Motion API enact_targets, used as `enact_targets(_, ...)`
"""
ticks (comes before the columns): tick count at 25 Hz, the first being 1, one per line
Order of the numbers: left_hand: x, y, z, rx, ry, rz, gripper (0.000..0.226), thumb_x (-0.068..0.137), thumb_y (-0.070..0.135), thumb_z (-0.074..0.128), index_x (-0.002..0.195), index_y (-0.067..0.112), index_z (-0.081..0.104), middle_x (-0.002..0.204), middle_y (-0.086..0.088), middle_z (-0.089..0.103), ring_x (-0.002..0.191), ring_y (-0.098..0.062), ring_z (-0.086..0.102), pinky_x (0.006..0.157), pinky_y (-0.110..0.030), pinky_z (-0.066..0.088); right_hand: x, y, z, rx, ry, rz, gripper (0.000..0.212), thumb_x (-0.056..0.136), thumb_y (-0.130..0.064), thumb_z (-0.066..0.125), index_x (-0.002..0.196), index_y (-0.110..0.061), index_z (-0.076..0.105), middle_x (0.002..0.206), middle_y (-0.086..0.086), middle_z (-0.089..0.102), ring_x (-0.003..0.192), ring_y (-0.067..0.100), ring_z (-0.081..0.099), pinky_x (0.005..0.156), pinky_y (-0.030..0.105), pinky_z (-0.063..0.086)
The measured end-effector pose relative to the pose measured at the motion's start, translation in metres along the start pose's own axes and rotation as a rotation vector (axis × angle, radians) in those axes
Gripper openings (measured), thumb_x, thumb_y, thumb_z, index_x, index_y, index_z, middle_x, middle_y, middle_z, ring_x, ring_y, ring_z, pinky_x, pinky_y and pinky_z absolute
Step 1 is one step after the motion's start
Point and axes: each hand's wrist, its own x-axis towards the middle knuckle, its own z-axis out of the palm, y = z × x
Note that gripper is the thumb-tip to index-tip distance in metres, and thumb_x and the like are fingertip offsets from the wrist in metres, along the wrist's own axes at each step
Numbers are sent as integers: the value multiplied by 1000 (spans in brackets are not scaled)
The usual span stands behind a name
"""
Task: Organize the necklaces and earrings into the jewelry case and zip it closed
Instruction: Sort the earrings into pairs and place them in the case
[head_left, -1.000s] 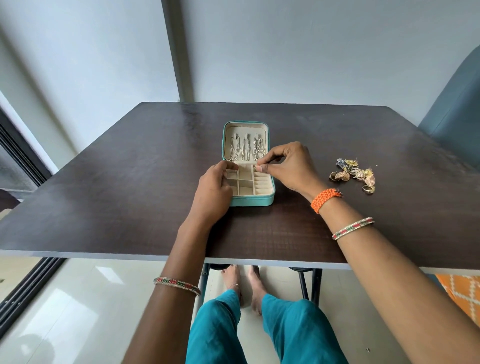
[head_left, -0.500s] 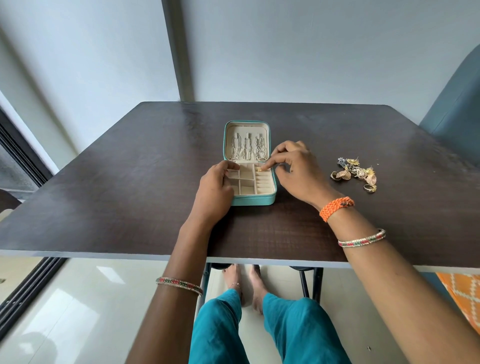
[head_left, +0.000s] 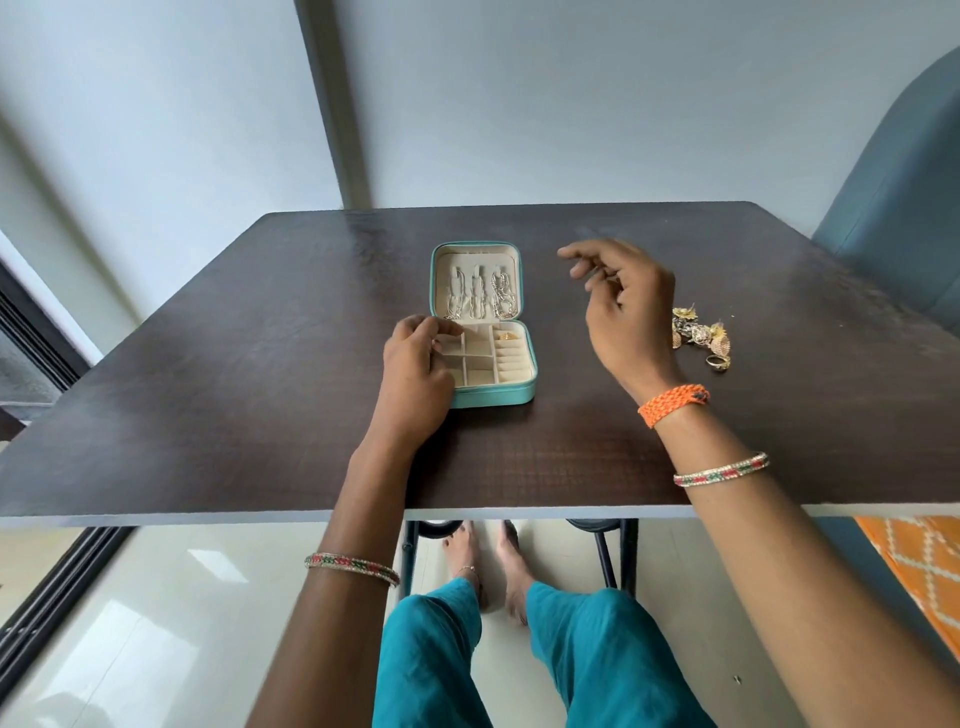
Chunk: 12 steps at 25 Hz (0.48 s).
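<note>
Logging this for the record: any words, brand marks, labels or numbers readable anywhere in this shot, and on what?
None: no readable text anywhere in this view.
The teal jewelry case shows no logo or label on its visible lid, tray or outer edge.
The loose earrings on the table are too small to show any marking.

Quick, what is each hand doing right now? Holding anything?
Left hand: open, fingers resting on the left edge of the jewelry case, holding nothing.
Right hand: open, loosely curled in the air, holding nothing.
</note>
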Motion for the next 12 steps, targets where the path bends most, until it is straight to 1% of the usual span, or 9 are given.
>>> enact_targets(3, -3, 3, -1, 17, 4, 38, 36, 84, -8, 38, 105, 9, 63, 124, 1, 45, 117, -16, 45, 96, -25, 43, -11, -2, -22, -15, 1, 86, 44, 76, 13, 38, 90, -11, 72, 80, -1, 63, 69, 2, 56, 63, 18, 46)
enact_targets(5, -7, 9, -3, 75, 38, 86, 39, 80, -9, 39, 104, 9, 63, 127, -1, 46, 117, -18, 46, 94, -29, 45, -18, 4, -44, -45, -26, 130, 41, 77, 12, 41, 87, -12, 73, 83, -4, 65, 71, 2, 59, 67, 17, 47)
enact_targets(8, -10, 29, 1, 257, 99, 240, 44, 71, -8, 45, 106, 12, 63, 132, -5, 49, 118, -27, 48, 87, -37, 48, -28, 23, -83, -150, -50, 223, 40, 76, 10, 46, 84, -18, 73, 86, -4, 67, 73, -2, 59, 70, 10, 44)
enact_targets(9, -11, 37, 5, 288, 110, 289, 45, 69, -8, 47, 106, 13, 63, 130, -6, 51, 116, -29, 50, 86, -38, 48, -31, 32, -97, -187, -59, 268, 40, 76, 9, 48, 85, -19, 73, 86, -3, 67, 73, 2, 59, 69, 11, 44)
enact_targets(10, -11, 47, 11, 302, 120, 340, 46, 67, -8, 48, 105, 13, 64, 127, -7, 54, 114, -32, 51, 86, -38, 47, -36, 44, -111, -225, -90, 318, 41, 77, 10, 48, 87, -21, 74, 87, 0, 67, 74, 8, 60, 68, 16, 43)
enact_targets(11, -11, 57, 18, 301, 130, 385, 46, 66, -9, 48, 103, 11, 65, 125, -9, 56, 111, -34, 52, 86, -38, 46, -40, 55, -124, -259, -153, 363, 43, 79, 10, 48, 91, -22, 74, 91, 4, 66, 78, 19, 60, 69, 21, 43)
enact_targets(12, -11, 67, 27, 297, 136, 423, 45, 65, -10, 47, 101, 10, 65, 123, -11, 57, 109, -34, 52, 87, -37, 44, -43, 64, -135, -279, -232, 401, 46, 81, 12, 47, 95, -24, 73, 96, 6, 65, 83, 24, 59, 71, 24, 42)
